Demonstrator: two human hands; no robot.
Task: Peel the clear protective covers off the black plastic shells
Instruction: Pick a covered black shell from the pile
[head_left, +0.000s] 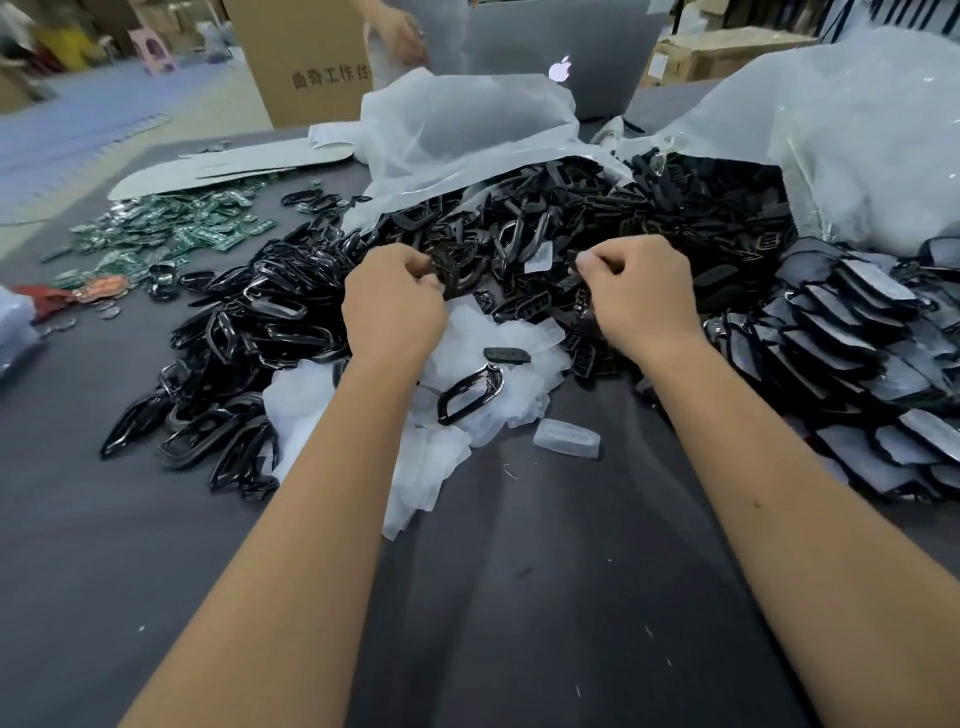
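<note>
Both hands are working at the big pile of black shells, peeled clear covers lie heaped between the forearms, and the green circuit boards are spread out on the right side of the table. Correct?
Not quite. The green circuit boards lie on the left side of the table, as the head view shows. The rest holds: left hand and right hand work at the black shells, with peeled clear covers between the forearms.

We read little here. On the brown cardboard box (306, 57) standing at the far edge of the table, a row of dark Chinese characters runs along its lower front; they look like 曲奇工作台, though the last one is cut off. Just right of that box, the grey laptop lid (561, 47) bears a glowing white Apple logo (560, 68). We can read nothing else.
</note>
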